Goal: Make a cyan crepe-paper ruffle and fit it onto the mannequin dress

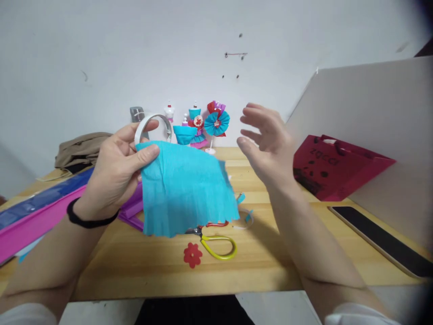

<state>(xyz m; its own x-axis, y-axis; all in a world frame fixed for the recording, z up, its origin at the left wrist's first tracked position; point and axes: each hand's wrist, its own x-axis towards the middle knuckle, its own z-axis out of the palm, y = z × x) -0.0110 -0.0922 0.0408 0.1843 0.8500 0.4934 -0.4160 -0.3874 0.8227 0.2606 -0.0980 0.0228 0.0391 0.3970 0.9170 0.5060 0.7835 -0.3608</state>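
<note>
The left hand (117, 160) pinched blue crepe paper (186, 189) and a white ring (139, 130) above the desk (152, 275), the paper partly hiding the scissors (216, 237); at right, the right hand (265, 146) hung with fingers apart.

A pale wall (135, 54) with dark holes (237, 76) stood behind the wooden surface (135, 275), a white panel (365, 104) to its right.

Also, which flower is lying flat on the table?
The plain red flower, near the scissors' yellow handle. The pleated turquoise flower and the cream one face forward, farther back.
</note>
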